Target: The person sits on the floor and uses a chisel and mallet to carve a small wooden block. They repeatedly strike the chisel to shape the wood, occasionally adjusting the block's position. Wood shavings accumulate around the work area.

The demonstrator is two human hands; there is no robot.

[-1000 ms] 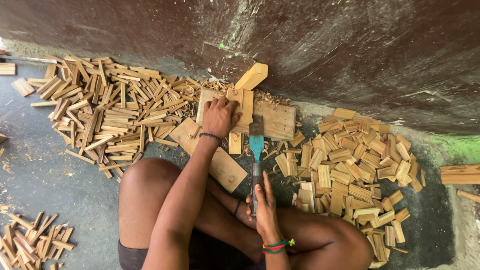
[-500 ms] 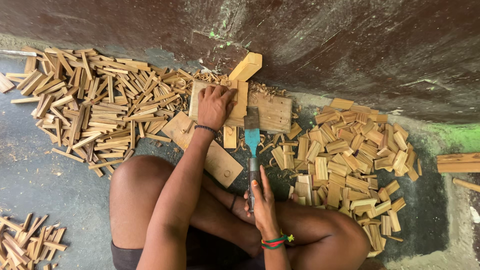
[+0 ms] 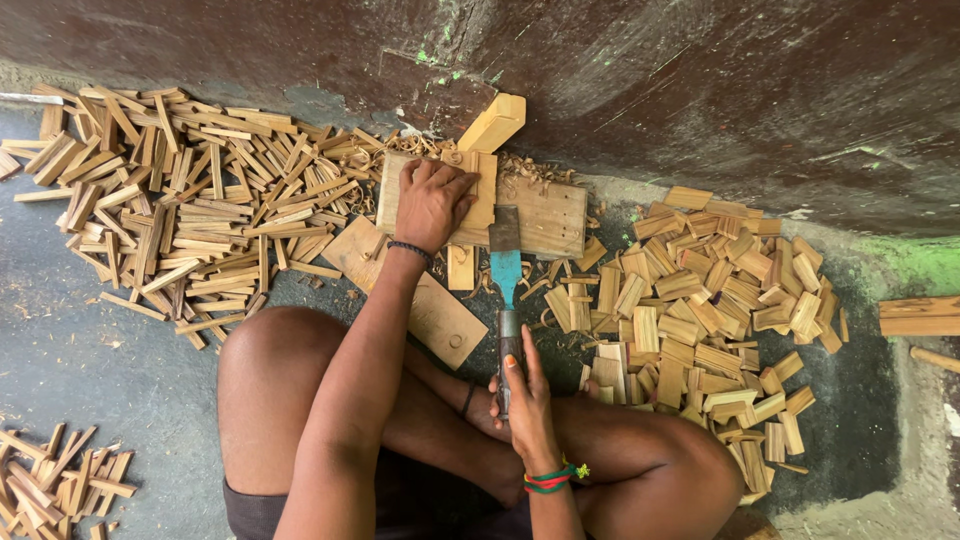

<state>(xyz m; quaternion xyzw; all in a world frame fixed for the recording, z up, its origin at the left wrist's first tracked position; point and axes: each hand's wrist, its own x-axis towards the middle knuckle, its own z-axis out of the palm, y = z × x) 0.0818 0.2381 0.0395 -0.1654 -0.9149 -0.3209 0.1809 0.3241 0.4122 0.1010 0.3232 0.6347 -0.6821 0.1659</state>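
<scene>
Covering the wood piece (image 3: 478,190), the left hand (image 3: 432,200) hides its middle.

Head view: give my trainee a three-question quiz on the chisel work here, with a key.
1. True or false: the left hand presses flat on a wooden piece lying on the board.
2. Which hand grips the blue-bladed chisel? A left, B right, C neither.
3. Fill in: the pile of short blocks lies on the person's ____ side.

Key: 1 true; 2 B, the right hand; 3 right.
</scene>
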